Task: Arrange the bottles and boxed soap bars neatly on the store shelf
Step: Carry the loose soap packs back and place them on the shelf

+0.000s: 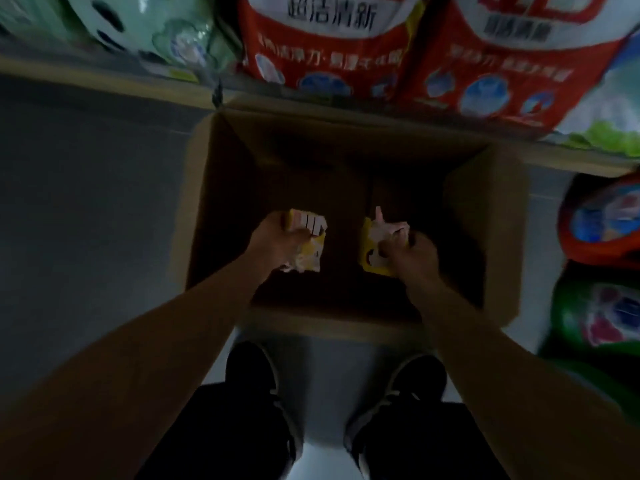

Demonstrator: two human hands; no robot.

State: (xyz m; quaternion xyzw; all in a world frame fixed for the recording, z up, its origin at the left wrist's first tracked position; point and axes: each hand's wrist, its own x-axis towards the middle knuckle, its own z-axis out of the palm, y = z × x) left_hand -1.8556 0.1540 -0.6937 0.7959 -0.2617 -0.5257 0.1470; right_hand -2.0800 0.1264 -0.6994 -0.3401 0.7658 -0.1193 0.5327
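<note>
At the upper left of the frame a pale green pack [138, 32] with dark spots stood on the shelf [104, 76], its print too blurred to read. Below it, along the left side, lay grey floor [86, 202].

Left of centre, the left hand [277, 242] reached down over an open cardboard carton [485, 209]. Its fingers were curled round a yellow and pink soap box [306, 233], holding it above the carton's dark interior. At the bottom centre, two dark shoes [252, 372] stood on the floor just beside the carton's near wall.

Right of centre, the right hand [414, 252] gripped a second yellow soap box [375, 245], fingers wrapped about its right side, also over the carton's inside. The two boxes were near each other but apart, with a dark gap between them. Whether either box touched the carton's bottom could not be told.

Across the upper middle and upper right, two large red detergent bags [329, 46] with Chinese lettering stood side by side on the shelf, just behind the carton's far wall. At the right edge sat a red-rimmed container [602, 220] and, below it, a green one [602, 317], both blurred.
</note>
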